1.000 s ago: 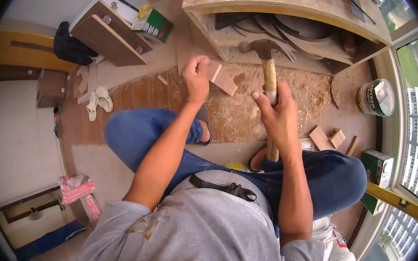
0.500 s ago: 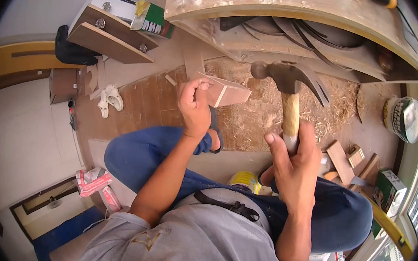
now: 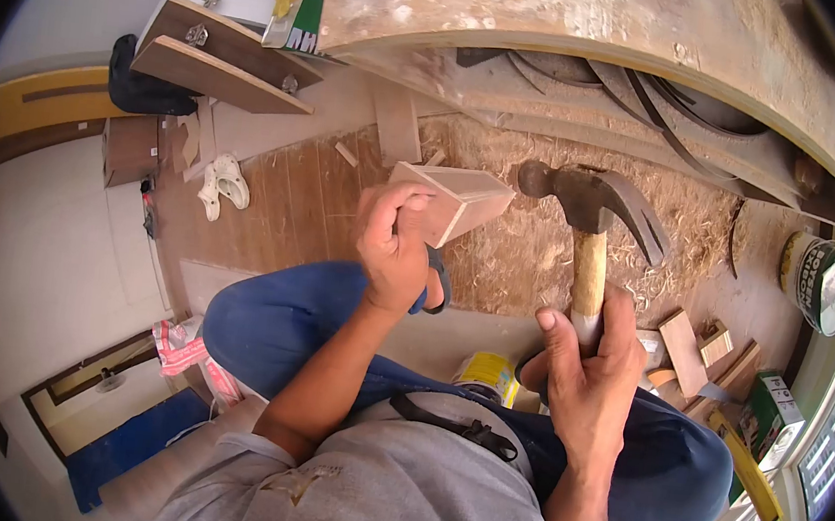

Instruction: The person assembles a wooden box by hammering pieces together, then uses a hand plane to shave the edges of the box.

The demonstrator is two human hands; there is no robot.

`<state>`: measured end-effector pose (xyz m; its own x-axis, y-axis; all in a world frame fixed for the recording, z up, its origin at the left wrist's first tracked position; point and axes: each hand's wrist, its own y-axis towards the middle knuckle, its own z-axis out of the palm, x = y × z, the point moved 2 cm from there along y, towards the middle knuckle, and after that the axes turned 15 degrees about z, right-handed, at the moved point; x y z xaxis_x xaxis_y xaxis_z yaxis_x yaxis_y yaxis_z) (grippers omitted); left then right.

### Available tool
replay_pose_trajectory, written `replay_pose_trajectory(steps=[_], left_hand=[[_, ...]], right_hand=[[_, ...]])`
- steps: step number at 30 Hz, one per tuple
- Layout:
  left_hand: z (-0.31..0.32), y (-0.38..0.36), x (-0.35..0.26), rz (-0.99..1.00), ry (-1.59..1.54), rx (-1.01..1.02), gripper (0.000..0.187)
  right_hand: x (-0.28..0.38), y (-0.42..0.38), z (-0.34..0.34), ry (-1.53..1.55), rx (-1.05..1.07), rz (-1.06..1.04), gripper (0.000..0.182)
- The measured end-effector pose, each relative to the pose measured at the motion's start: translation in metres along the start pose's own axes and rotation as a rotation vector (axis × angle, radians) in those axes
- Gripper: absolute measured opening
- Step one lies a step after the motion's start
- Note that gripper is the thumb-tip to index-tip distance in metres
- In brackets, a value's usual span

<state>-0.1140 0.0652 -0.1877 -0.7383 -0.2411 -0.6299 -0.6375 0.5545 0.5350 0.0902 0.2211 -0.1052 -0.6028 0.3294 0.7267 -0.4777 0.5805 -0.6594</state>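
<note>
While a tapered brown wooden piece with pale edges (image 3: 459,206) is being gripped by the left hand (image 3: 393,250), a claw hammer (image 3: 592,215) with a dark metal head and a pale wooden handle is being gripped by the right hand (image 3: 591,380). The wooden piece is being held at its near end by curled fingers and is being tilted above the brown plank floor (image 3: 283,197). The hammer is being clasped around the lower, greyish part of its handle, with the thumb being pointed forward beside it. The rounded striking face is being directed toward the wooden piece, the claw is being turned to the opposite side, and the two items are being held near each other but apart. Both hands are being held in front of a grey shirt (image 3: 394,499). Ahead, curled pale wood shavings (image 3: 673,265) are being spread over the floor before a large pale wooden cabinet (image 3: 581,20), in which dark curved strips (image 3: 644,100) are being stored. To the right, flat brown wooden offcuts (image 3: 682,351) are lying near a white-lidded paint bucket (image 3: 817,284). Between the bent legs in blue trousers (image 3: 276,317), a yellow-labelled can (image 3: 489,376) is standing. At the left, a pair of white clogs (image 3: 226,187) is being supported by the floor.
</note>
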Motion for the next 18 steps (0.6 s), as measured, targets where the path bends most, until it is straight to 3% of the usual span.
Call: replay_pose_trajectory(steps=[2, 9, 11, 18], left_hand=[[0.0, 0.008, -0.007, 0.002, 0.029, 0.071, 0.01], [-0.003, 0.01, -0.004, -0.008, -0.043, -0.02, 0.008], [-0.003, 0.015, -0.012, 0.021, 0.003, 0.045, 0.007], [-0.001, 0.017, -0.003, 0.134, -0.003, 0.002, 0.01]], right_hand=[[-0.001, -0.002, 0.002, -0.028, -0.004, -0.04, 0.033], [0.015, -0.016, 0.012, -0.085, -0.028, -0.042, 0.029], [0.012, -0.019, 0.017, -0.142, -0.063, -0.046, 0.028], [-0.004, -0.017, 0.031, -0.294, -0.101, -0.219, 0.028]])
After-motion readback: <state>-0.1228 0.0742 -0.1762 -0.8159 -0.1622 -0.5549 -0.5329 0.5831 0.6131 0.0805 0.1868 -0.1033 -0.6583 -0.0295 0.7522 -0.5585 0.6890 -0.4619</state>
